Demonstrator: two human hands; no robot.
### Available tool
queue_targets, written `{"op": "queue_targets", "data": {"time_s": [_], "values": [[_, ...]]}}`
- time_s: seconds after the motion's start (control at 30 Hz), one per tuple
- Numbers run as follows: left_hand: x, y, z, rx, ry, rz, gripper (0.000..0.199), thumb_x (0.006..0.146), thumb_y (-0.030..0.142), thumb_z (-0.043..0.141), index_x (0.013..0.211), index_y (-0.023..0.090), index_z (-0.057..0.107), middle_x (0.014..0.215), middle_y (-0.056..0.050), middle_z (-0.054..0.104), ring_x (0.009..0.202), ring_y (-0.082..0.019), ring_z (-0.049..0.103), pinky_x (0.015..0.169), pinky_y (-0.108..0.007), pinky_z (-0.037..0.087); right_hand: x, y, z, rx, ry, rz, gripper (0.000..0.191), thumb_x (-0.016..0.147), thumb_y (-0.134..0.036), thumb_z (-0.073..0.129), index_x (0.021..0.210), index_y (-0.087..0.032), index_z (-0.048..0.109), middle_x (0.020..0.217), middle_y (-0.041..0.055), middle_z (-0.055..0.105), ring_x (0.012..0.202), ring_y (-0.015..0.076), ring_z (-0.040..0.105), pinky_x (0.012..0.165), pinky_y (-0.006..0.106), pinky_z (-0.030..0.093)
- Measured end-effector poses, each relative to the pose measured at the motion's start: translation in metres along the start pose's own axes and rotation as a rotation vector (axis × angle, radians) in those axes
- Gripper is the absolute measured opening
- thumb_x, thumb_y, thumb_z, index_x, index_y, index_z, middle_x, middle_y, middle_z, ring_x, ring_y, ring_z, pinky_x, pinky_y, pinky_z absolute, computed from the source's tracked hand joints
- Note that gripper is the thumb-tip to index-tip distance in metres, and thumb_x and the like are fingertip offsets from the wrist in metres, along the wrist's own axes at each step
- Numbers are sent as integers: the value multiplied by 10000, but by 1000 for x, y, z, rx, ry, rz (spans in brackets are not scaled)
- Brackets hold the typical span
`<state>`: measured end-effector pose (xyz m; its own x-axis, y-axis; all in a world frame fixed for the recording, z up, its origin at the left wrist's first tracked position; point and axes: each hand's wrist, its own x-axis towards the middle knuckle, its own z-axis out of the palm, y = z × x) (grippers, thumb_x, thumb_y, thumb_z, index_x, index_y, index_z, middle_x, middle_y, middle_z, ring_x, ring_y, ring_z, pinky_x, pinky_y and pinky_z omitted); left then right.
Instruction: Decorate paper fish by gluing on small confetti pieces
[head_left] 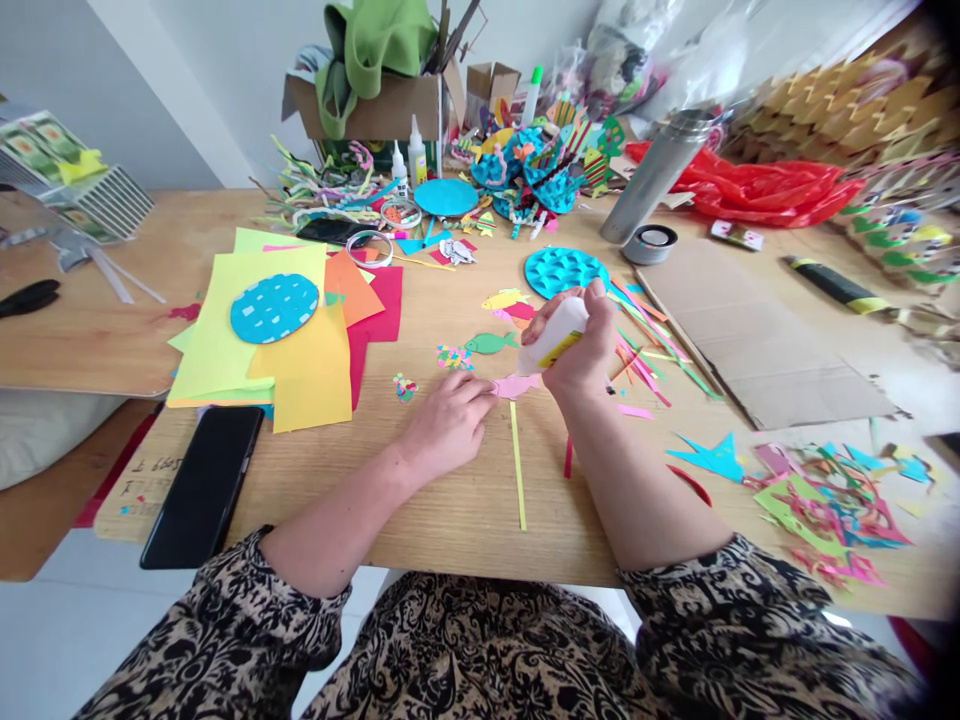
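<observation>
My right hand (583,360) is wrapped round a white glue bottle (553,335) with a yellow label. The bottle is tilted, its lower end close above a pink paper fish (516,386); the nozzle tip is hard to make out. At the left end of that fish, the fingertips of my left hand (450,418) hold it against the table. Below it lies a yellow paper strip (517,465). Just beyond are a green paper fish (491,343), a yellow paper fish (504,299) and a patch of coloured paper dots (454,357).
Coloured paper sheets (217,290) and a black phone (202,487) lie on the left. A cardboard sheet (765,340), a steel flask (660,175) and paper scraps (832,510) occupy the right. Behind stand glue bottles (417,152) and a cardboard box (379,105).
</observation>
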<state>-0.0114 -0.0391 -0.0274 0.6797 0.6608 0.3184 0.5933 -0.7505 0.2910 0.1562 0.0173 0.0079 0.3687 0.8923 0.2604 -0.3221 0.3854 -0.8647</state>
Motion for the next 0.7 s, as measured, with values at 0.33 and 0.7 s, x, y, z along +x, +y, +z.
{"op": "queue_targets", "data": {"time_s": [0.33,0.7], "values": [[1,-2,1,5,1,10,429,753,5,531,1137,145,660,1190,-70,647,1118,-254,501,1020,-457,467,-1,7,-3,-102,-28,-43,533,842,-706,385,615,-235,491,468,-38,458,393,126,501,422,285,386],[0,-1,0,5,-5,10,408,760,7,539,1139,101,656,1191,-85,649,1118,-248,489,1048,-424,450,-2,10,-3,-159,-63,-82,557,867,-710,323,615,-238,478,505,-18,497,407,123,476,423,287,364]]}}
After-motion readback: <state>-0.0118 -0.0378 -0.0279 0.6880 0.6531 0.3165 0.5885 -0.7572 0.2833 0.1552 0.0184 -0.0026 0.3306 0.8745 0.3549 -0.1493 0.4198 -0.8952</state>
